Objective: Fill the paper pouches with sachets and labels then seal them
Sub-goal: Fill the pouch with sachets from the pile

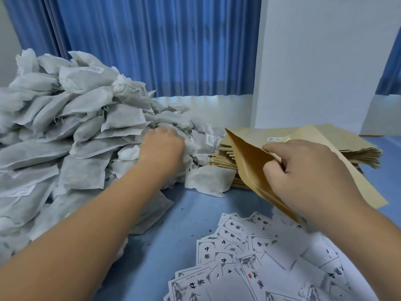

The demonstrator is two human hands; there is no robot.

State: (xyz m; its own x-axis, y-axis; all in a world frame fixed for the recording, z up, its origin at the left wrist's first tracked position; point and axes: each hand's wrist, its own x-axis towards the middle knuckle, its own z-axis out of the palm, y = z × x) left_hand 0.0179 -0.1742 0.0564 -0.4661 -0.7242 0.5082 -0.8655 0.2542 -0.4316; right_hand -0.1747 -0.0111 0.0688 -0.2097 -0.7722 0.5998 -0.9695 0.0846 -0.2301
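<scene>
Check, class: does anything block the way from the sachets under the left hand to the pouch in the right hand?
Nothing visible does. The left hand is in the heap of white fabric sachets; the right hand pinches the brown paper pouch open beside it. Only low loose sachets lie between.

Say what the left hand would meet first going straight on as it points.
The left hand would meet the heaped white sachets at once; it looks already among them, though blur hides contact.
</scene>
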